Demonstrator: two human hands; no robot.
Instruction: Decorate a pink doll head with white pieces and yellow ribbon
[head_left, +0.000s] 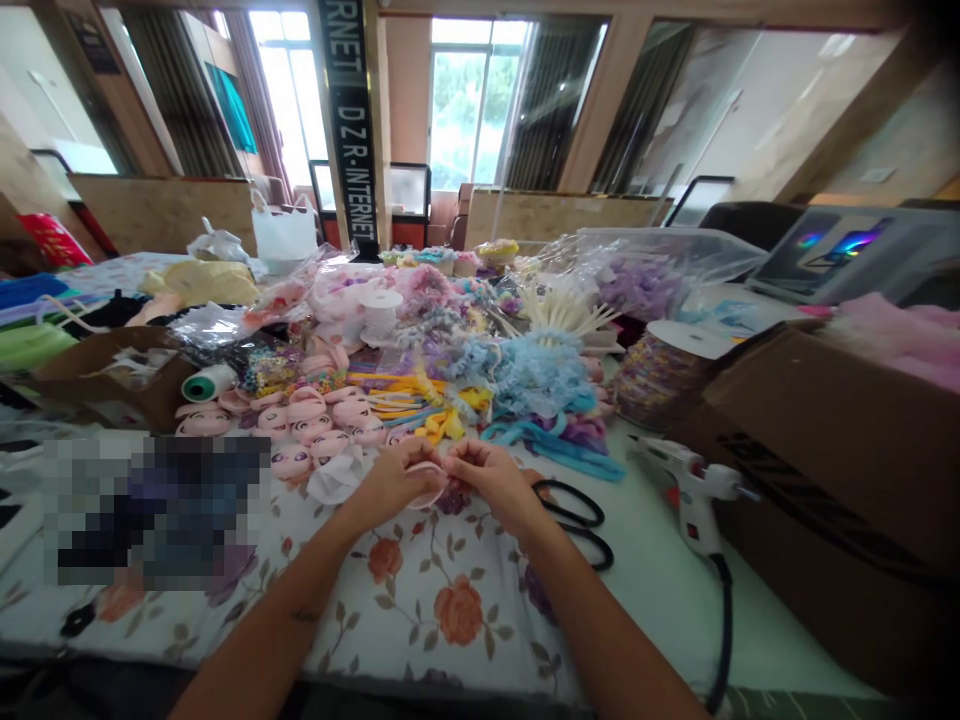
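Note:
Both my hands meet above the flowered tablecloth (390, 625), fingertips close together. My left hand (401, 475) is closed around a thin pale pink loop (426, 492), perhaps a band or ribbon; its kind is unclear. Thumb and fingers of my right hand (487, 475) are pinched beside the loop, and what sits between them is too small to make out. Right of that hand lie black-handled scissors (577, 502). Crumpled white material (341, 475) is by my left wrist. Just beyond my hands are pink doll-face pieces (311, 430) and yellow ribbon (444, 422).
A white glue gun (697, 500) with a black cord lies at the right, against a brown cardboard box (825, 480). Behind are a ribbon spool (667, 370), blue ruffled trim (525, 375) and heaped craft supplies. An open carton (112, 375) stands left, near a blurred-out patch.

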